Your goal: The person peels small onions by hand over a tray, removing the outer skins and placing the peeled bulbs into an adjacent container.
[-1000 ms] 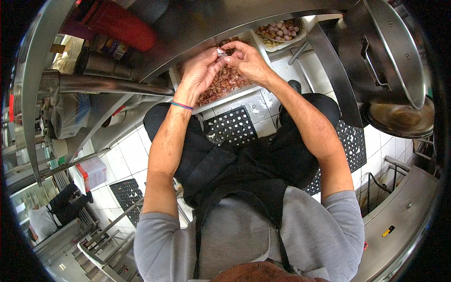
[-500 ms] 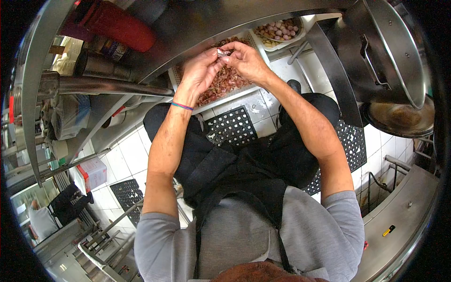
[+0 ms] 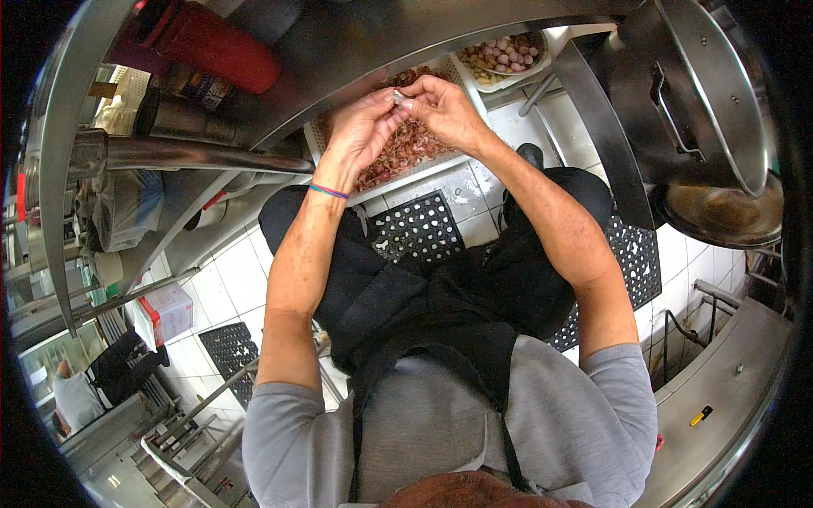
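My left hand [image 3: 362, 127], with a thin coloured band at the wrist, has its fingers closed on a small pale, shiny bulb [image 3: 398, 97], perhaps a shallot. The fingertips of my right hand [image 3: 442, 108] pinch the same bulb from the other side; whether they also hold a small tool is hidden. Both hands meet above a white crate [image 3: 406, 184] filled with reddish-brown papery bulbs or skins [image 3: 415, 146]. Beyond my right hand, a bowl [image 3: 542, 61] contains round pinkish bulbs [image 3: 512, 57] and yellowish pieces.
A steel shelf edge [image 3: 356, 85] runs close above the crate. On the right stand a large steel pot [image 3: 677, 93] and a browned pan [image 3: 720, 207]. Black perforated mats [image 3: 417, 229] lie on white floor tiles. Another person [image 3: 80, 398] is at the far left.
My fingers have shifted slightly around the pale bulb, which sits at a slightly different angle. Arms, crate and bowl stay put.
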Demonstrator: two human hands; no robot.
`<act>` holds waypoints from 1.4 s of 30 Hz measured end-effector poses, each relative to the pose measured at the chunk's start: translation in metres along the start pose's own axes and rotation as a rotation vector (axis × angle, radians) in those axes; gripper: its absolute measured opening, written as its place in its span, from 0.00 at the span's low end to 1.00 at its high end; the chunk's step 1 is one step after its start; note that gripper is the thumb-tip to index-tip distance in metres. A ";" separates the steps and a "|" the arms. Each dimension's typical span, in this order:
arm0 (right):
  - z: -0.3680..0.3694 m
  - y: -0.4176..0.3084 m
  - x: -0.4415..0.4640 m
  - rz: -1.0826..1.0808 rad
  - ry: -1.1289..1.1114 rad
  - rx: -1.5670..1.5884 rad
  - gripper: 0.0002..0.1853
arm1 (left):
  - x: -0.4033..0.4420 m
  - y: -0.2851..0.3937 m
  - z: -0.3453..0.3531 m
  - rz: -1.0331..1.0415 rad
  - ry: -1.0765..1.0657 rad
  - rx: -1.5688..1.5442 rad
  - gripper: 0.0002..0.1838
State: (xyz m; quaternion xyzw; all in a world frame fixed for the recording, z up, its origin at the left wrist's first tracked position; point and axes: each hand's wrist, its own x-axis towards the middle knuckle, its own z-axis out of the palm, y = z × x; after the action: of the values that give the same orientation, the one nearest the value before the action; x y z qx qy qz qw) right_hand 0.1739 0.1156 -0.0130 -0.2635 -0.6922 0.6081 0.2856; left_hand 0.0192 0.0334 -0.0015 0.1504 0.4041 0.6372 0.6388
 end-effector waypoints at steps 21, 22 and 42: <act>-0.015 -0.022 -0.002 0.377 -0.063 0.541 0.06 | -0.003 0.003 0.000 0.005 -0.065 0.009 0.15; -0.015 -0.020 -0.002 0.368 -0.060 0.537 0.06 | -0.003 0.003 0.000 0.009 -0.075 0.019 0.15; -0.003 -0.022 -0.005 0.161 -0.107 0.075 0.18 | -0.003 0.002 0.001 0.079 0.055 0.068 0.12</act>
State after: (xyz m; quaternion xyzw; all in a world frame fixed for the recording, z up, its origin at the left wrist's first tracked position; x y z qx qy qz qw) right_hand 0.1794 0.1111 0.0089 -0.2746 -0.6599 0.6678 0.2080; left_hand 0.0188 0.0317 0.0019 0.1701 0.4367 0.6518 0.5963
